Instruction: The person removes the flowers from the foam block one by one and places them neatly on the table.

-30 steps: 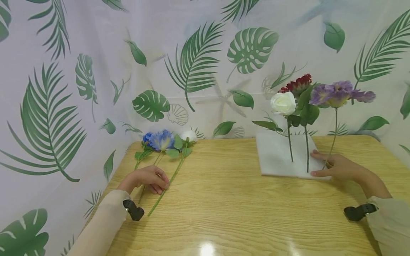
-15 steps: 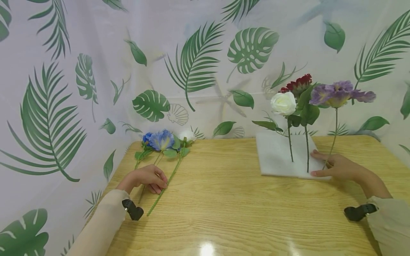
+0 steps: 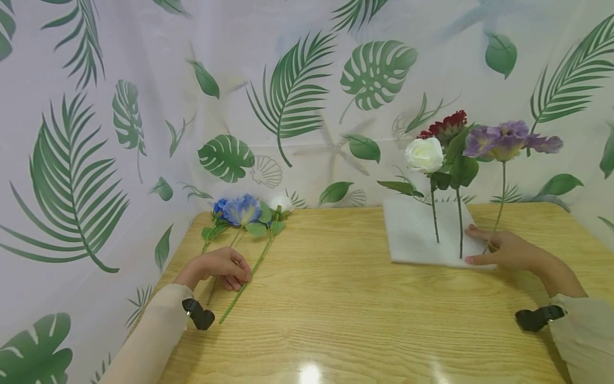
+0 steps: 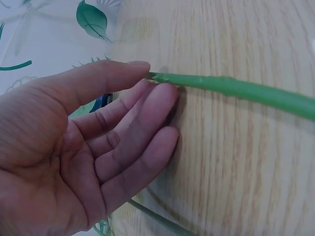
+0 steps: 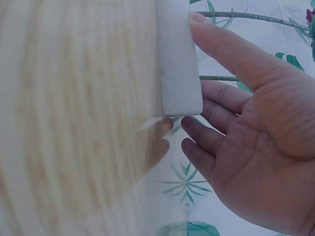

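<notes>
My left hand [image 3: 225, 268] pinches the green stem [image 3: 259, 261] of a white flower [image 3: 282, 202] between thumb and fingers, low over the table. In the left wrist view that stem [image 4: 236, 87] has small bumps and runs off to the right. Beside it lie blue flowers [image 3: 241, 210], partly behind the hand. At the right, a white foam board [image 3: 408, 242] holds a white rose [image 3: 424, 155], a dark red flower [image 3: 448, 126] and a purple flower [image 3: 506, 140] upright. My right hand [image 3: 513, 253] touches the board's near right corner, fingers fairly straight; the right wrist view shows the thumb against the foam edge [image 5: 181, 64].
The wooden table [image 3: 326, 298] stretches between the two hands. A white curtain [image 3: 307, 106] printed with green leaves hangs behind the table and along its left side. Dark camera straps [image 3: 198, 313] sit on both wrists.
The left hand has shifted slightly left with the green stem, and the white flower's head has moved a little. The right hand and foam board have not moved.
</notes>
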{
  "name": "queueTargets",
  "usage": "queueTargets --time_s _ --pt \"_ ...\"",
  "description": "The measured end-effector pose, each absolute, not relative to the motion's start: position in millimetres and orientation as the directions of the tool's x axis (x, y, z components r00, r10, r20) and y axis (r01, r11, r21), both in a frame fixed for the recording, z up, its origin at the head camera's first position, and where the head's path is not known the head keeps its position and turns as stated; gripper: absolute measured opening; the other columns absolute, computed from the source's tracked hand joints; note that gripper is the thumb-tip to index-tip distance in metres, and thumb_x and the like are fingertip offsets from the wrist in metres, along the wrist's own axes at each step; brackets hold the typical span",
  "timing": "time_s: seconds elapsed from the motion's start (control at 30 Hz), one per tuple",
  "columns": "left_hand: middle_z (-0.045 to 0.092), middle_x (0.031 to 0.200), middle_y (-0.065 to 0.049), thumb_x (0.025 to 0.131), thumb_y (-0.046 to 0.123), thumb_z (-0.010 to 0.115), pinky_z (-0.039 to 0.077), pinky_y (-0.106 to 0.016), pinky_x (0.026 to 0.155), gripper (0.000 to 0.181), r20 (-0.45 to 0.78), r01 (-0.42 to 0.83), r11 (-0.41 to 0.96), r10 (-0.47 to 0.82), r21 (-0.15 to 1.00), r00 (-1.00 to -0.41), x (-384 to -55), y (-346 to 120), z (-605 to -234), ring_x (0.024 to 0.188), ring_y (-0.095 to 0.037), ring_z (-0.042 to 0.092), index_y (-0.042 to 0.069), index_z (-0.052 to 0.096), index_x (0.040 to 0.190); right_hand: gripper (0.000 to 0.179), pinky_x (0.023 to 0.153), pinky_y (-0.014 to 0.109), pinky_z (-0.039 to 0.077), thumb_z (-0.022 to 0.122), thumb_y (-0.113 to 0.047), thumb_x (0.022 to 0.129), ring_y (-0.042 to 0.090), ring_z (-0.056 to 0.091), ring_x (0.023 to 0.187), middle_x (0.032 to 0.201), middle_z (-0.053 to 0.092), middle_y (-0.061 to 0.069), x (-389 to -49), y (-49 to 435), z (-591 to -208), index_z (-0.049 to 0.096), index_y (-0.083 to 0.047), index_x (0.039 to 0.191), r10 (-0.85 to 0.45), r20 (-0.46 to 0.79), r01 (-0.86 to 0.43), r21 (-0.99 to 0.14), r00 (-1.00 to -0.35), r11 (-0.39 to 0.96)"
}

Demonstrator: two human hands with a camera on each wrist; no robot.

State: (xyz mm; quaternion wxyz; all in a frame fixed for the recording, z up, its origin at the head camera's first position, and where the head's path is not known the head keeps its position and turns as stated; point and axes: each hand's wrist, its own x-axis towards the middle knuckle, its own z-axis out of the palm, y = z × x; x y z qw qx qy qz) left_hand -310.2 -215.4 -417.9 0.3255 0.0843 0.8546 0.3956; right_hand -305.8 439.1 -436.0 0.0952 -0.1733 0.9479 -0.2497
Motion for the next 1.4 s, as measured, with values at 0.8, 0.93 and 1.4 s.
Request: queueTargets --time_s 0.8,0.93,1.4 --pt "0.069 0.114 -0.024 0.1 0.02 0.063 0.061 -0.045 0.087 0.041 -0.3 0.052 0.659 0.409 0.751 -0.862 -325.6 -190.3 -399.4 0.097 -0.033 0.071 -0.007 0.059 0.132 0.086 0.103 0.07 0.04 0.076 -0.034 0.092 0.063 0.036 0.135 0.156 0.03 0.036 -302.9 447.1 -436.1 0.035 0.01 0.152 -0.369 -0.091 -0.282 -0.488 -0.925 0.826" --pt "0.07 0.116 -0.024 0.102 0.019 0.062 0.059 -0.05 0.093 0.042 -0.219 0.118 0.634 0.426 0.764 -0.878 -334.0 -174.6 -392.8 0.102 -0.038 0.07 -0.008 0.059 0.134 0.085 0.102 0.068 0.044 0.076 -0.034 0.092 0.063 0.038 0.134 0.156 0.031 0.036 -300.6 446.3 -433.9 0.035 0.011 0.152 -0.369 -0.085 -0.287 -0.478 -0.926 0.83" --pt "0.072 0.114 -0.02 0.102 0.019 0.064 0.059 -0.053 0.094 0.033 -0.017 0.307 0.473 0.565 0.825 -0.825 -350.6 -65.4 -379.9 0.106 -0.042 0.069 0.004 0.064 0.131 0.087 0.1 0.052 0.047 0.077 -0.038 0.091 0.056 0.036 0.141 0.158 0.03 0.033 -305.8 443.3 -436.2 0.036 0.005 0.154 -0.358 -0.106 -0.264 -0.493 -0.928 0.829"
